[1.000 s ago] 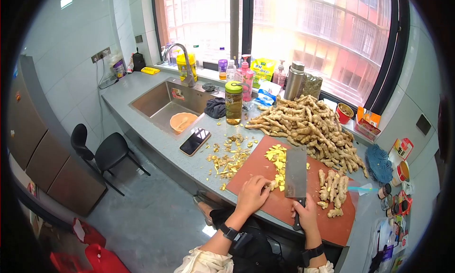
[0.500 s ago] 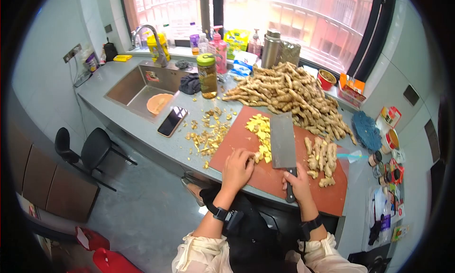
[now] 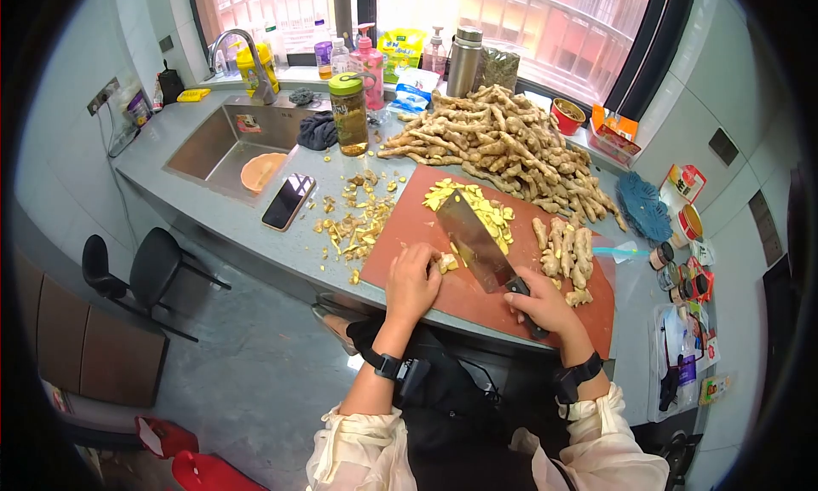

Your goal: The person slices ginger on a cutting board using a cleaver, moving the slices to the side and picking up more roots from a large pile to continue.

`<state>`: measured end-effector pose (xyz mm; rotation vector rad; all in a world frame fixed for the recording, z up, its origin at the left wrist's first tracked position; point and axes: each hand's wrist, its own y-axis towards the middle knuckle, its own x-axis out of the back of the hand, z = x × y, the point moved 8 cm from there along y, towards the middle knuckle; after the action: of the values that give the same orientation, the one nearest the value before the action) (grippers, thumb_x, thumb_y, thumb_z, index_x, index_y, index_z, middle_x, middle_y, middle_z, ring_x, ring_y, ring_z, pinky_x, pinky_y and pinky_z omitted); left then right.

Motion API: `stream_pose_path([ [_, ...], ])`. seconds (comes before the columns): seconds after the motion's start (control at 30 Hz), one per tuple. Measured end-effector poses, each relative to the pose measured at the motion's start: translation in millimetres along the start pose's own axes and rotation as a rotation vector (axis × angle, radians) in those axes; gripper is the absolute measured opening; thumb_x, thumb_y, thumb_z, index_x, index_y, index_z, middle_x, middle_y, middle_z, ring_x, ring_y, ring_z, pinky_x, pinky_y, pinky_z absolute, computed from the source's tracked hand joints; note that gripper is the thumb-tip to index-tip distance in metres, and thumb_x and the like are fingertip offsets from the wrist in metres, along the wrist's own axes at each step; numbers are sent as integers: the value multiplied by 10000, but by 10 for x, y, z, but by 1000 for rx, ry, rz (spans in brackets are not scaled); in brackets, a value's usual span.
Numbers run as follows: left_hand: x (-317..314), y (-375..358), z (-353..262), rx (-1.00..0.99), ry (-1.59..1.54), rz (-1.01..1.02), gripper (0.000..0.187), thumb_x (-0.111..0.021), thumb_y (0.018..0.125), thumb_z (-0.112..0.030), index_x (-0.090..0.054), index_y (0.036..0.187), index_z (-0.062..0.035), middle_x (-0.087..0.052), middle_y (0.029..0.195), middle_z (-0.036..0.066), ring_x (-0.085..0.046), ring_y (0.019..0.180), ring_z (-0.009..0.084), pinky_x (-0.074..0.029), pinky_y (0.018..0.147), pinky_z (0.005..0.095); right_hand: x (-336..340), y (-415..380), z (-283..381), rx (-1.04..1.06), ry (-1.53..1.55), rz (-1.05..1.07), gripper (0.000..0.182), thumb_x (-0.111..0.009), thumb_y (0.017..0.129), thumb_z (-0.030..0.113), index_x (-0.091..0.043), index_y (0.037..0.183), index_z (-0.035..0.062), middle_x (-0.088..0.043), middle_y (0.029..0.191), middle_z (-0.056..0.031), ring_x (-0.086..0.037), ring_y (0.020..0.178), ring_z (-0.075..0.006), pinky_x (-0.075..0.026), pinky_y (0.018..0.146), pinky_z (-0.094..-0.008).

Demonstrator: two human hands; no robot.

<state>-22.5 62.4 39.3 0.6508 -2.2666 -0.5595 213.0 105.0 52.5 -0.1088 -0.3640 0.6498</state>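
Over the feed I am counting one left hand (image 3: 412, 280), one right hand (image 3: 544, 301), two wristbands (image 3: 389, 367), one cleaver (image 3: 475, 242), one cutting board (image 3: 407, 225), one smartphone (image 3: 288, 202), one steel thermos (image 3: 464, 63), one green-lidded bottle (image 3: 349, 120), one sink (image 3: 198, 155) and one chair (image 3: 157, 265). I am seeing one heap of ginger roots (image 3: 511, 146), its pieces overlapping too much to number.

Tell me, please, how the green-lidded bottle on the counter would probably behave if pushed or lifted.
The bottle may tip if pushed near its lid, being tall and narrow. It is probably fairly weighty, since liquid shows inside. Its smooth, rounded wall might let it roll once over.
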Motion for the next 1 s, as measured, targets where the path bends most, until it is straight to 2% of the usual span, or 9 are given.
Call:
stream_pose_path([
  [0.23,1,-3,-6,-26,5,-10,152,-660,820,-49,-656,969,-79,-693,1000,62,-648,944,299,-484,827,427,13,44,186,-59,-209,99,310,-690,949,133,-613,1231,29,-646,783,-26,-619,602,-104,-509,552,-270],
  [0.33,19,-6,-26,-46,-14,-27,158,-658,823,-54,-660,978,-82,-703,1026,59,-648,960,295,-484,835,424,95,85,305,-37,-354,58,345,-696,942,143,-613,1258,30,-650,803,-33,-616,597,-112,-508,551,-286],
  [0.37,15,-6,-22,-28,-6,-8,157,-660,824,-57,-659,979,-83,-706,1035,58,-648,969,294,-483,839,422,129,100,357,-29,-445,34,402,-714,924,159,-611,1290,27,-658,837,-79,-650,675,-179,-524,631,-339],
  [0.4,7,-8,-11,-11,2,11,157,-661,824,-59,-659,979,-85,-709,1043,57,-649,977,293,-482,843,421,163,138,296,-31,-445,34,402,-714,924,159,-611,1290,27,-658,837,-79,-650,675,-179,-524,631,-339],
  [0.47,0,-7,6,-7,0,14,156,-662,825,-62,-660,979,-86,-710,1042,56,-648,978,293,-482,844,420,244,213,347,197,-671,-50,440,-733,903,176,-613,1296,21,-659,887,-138,-666,794,-264,-518,740,-386],
  [0.5,-4,-7,13,-5,-3,15,154,-664,826,-65,-661,978,-86,-710,1041,56,-647,979,294,-481,846,420,279,239,309,144,-676,-54,455,-748,887,191,-622,1292,25,-657,919,-173,-654,884,-329,-501,812,-414],
  [0.83,11,-3,-26,-26,10,9,139,-695,826,-97,-671,962,-88,-693,1002,56,-636,961,293,-476,839,415,245,207,305,145,-719,-94,431,-739,902,214,-613,1277,45,-665,956,-195,-657,899,-381,-503,822,-435],
  [1.0,8,-1,-49,-34,37,51,216,-798,797,-194,-696,962,-99,-674,959,62,-637,958,297,-481,835,412,193,177,331,174,-756,-113,378,-722,921,225,-601,1231,45,-666,966,-196,-650,915,-407,-502,821,-444],
])
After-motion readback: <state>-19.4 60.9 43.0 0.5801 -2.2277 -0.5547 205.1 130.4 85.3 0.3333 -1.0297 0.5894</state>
